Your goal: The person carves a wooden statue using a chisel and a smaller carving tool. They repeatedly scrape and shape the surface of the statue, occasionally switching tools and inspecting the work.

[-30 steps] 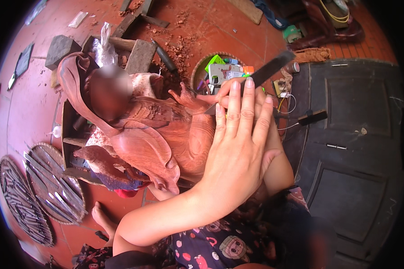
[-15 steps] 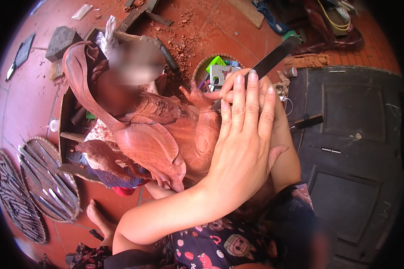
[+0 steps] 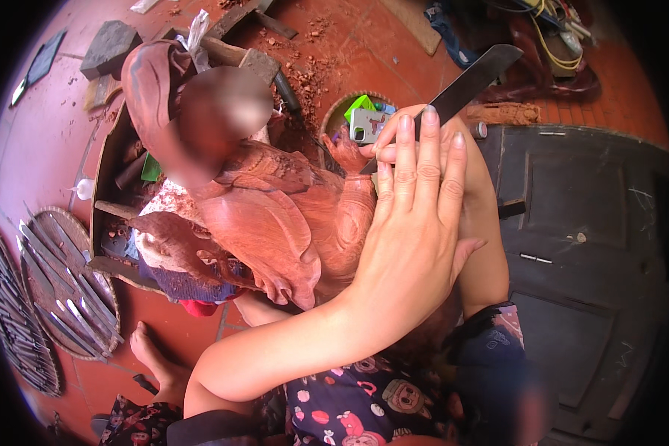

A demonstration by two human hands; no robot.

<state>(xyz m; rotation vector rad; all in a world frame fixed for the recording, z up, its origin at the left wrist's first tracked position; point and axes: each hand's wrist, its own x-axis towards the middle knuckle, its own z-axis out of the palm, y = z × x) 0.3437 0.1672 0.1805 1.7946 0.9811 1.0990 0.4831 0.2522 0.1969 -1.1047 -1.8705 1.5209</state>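
A reddish carved wooden figure (image 3: 260, 230) with a draped head lies tilted in front of me, its raised hand (image 3: 343, 152) pointing up. My right hand (image 3: 390, 140), mostly covered, has its fingers closed round a long, dark, flat carving blade (image 3: 472, 82). The blade's broad end sticks out to the upper right; its lower end comes beside the figure's wrist, where contact is hard to judge. Laid over my right hand is my left hand (image 3: 412, 208), palm down, fingers stretched out and thumb to the side.
Two round trays (image 3: 70, 282) of carving tools lie at the left. A wooden crate (image 3: 108, 201) and a dark block (image 3: 110, 48) are behind the figure. A basket (image 3: 333, 115) holds a phone (image 3: 366, 125). Dark wooden panels (image 3: 572, 201) extend at the right; wood chips (image 3: 305, 56) litter the floor.
The view has turned slightly. Both hands, the blade and the figure's raised hand have shifted a little right; my right forearm now covers more of a small black object beside it.
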